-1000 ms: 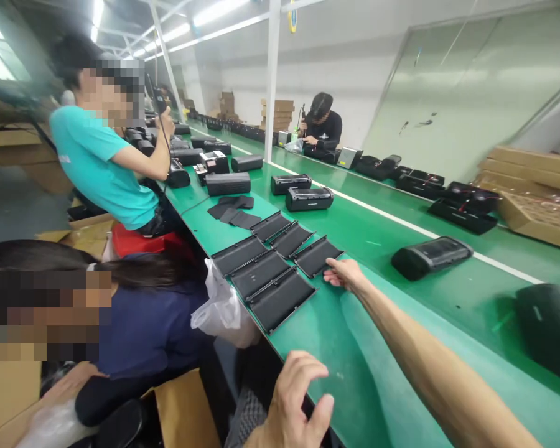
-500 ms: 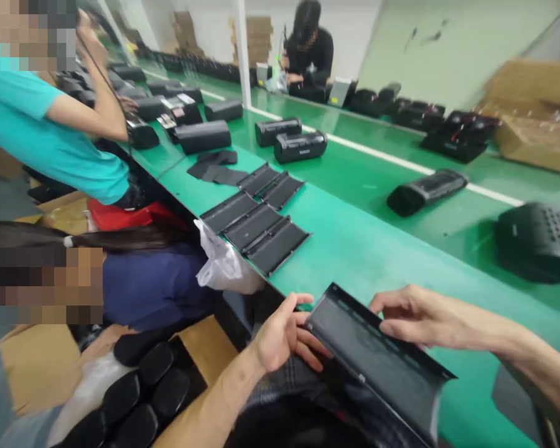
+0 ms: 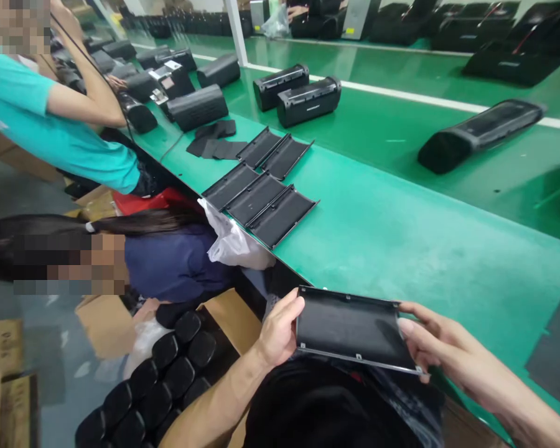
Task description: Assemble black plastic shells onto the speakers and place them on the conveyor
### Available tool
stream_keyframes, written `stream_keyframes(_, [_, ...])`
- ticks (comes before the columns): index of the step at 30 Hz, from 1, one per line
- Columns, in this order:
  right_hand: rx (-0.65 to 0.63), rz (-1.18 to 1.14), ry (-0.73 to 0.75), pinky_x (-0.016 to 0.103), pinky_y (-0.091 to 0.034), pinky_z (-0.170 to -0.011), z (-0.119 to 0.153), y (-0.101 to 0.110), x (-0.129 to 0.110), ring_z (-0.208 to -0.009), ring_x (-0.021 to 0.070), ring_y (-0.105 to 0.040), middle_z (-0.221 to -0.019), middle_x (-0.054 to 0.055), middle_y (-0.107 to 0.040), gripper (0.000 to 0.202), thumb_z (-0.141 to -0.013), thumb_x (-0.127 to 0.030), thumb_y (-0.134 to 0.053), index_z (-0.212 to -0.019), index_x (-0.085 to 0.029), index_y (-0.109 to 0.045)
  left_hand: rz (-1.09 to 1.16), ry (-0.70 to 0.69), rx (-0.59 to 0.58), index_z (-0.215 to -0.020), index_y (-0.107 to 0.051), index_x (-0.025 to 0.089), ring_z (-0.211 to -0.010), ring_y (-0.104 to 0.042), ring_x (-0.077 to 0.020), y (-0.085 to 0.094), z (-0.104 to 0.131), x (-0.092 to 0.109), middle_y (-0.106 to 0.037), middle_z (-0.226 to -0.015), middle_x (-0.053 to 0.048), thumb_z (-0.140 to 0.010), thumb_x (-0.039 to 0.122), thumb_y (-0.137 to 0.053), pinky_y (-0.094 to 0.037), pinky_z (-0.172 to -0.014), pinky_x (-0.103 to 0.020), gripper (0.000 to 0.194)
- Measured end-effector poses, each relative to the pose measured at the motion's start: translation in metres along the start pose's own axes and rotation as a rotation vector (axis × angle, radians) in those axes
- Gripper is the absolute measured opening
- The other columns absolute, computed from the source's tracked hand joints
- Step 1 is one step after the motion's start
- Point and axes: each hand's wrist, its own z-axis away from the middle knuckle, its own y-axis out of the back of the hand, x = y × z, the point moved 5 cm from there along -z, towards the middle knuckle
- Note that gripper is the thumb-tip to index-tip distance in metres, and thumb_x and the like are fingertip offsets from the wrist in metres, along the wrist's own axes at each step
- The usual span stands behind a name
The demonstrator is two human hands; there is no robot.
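A black curved plastic panel (image 3: 350, 326) is held level in front of me, its hollow side facing up, with small clips along its long edges. My left hand (image 3: 280, 326) grips its left end, thumb on top. At the opposite end, my right hand (image 3: 432, 339) has its thumb on the rim and its fingers around the edge. Farther along the green bench lie several similar black panels (image 3: 261, 199), hollow side up. Dark flat sheets (image 3: 557, 354) rest on the bench to the right of my right hand.
Black speaker-like housings (image 3: 310, 102) stand on the green surface (image 3: 378, 149) beyond the bench. A plastic bag (image 3: 236, 242) hangs at the bench edge. To my left, a person in navy (image 3: 172, 267) bends low near a box of black rounded parts (image 3: 156, 401); another wears turquoise (image 3: 74, 137).
The panel has turned from slanting to nearly crosswise. My left hand has closed on its left end, and my right hand has moved from the long edge to the right end. The view has tilted down.
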Motion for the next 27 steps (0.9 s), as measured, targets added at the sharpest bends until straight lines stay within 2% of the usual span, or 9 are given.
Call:
stream_keyframes(3, [0.014, -0.016, 0.031, 0.027, -0.046, -0.045, 0.001, -0.006, 0.000, -0.042, 0.0155, -0.056, -0.055, -0.008, -0.057, 0.084, -0.079, -0.084, -0.076, -0.124, -0.019, -0.049, -0.013, -0.003, -0.088, -0.122, -0.076, 0.013, -0.108, -0.075, -0.0302, -0.003, 0.004, 0.000, -0.081, -0.110, -0.013, -0.088, 0.043, -0.082, -0.055, -0.097, -0.038, 0.046])
stream_keyframes(8, [-0.012, 0.036, 0.104, 0.025, -0.041, -0.050, 0.005, -0.005, -0.005, -0.044, 0.0129, -0.055, -0.056, -0.008, -0.057, 0.071, -0.085, -0.084, -0.070, -0.113, -0.022, -0.052, -0.079, -0.006, -0.254, -0.131, -0.072, 0.018, -0.103, -0.074, -0.0261, 0.004, 0.008, -0.005, -0.079, -0.116, -0.012, -0.085, 0.030, -0.081, -0.055, -0.090, -0.034, 0.049])
stream_keyframes(15, [0.065, 0.147, 0.203, 0.028, -0.042, -0.057, 0.018, 0.000, -0.006, -0.049, 0.0145, -0.056, -0.056, -0.007, -0.055, 0.060, -0.093, -0.077, -0.066, -0.114, -0.022, -0.059, -0.146, -0.007, -0.361, -0.140, -0.068, 0.025, -0.109, -0.071, -0.0220, 0.013, 0.014, -0.008, -0.075, -0.126, -0.009, -0.091, 0.027, -0.079, -0.055, -0.095, -0.033, 0.050])
stream_keyframes(21, [0.084, 0.142, 0.191, 0.028, -0.042, -0.055, 0.016, 0.002, 0.000, -0.048, 0.0144, -0.055, -0.058, -0.008, -0.054, 0.060, -0.092, -0.078, -0.067, -0.114, -0.022, -0.061, -0.214, -0.022, -0.406, -0.145, -0.063, 0.026, -0.116, -0.069, -0.0231, 0.017, 0.012, -0.013, -0.072, -0.133, -0.010, -0.095, 0.027, -0.075, -0.054, -0.101, -0.036, 0.051])
stream_keyframes(27, [0.093, 0.176, 0.172, 0.027, -0.041, -0.057, 0.014, 0.003, 0.000, -0.050, 0.0155, -0.054, -0.052, -0.006, -0.057, 0.064, -0.092, -0.080, -0.063, -0.118, -0.022, -0.058, -0.152, -0.001, -0.395, -0.141, -0.066, 0.023, -0.113, -0.070, -0.0233, 0.011, 0.009, -0.011, -0.073, -0.128, -0.010, -0.090, 0.028, -0.079, -0.055, -0.098, -0.034, 0.054])
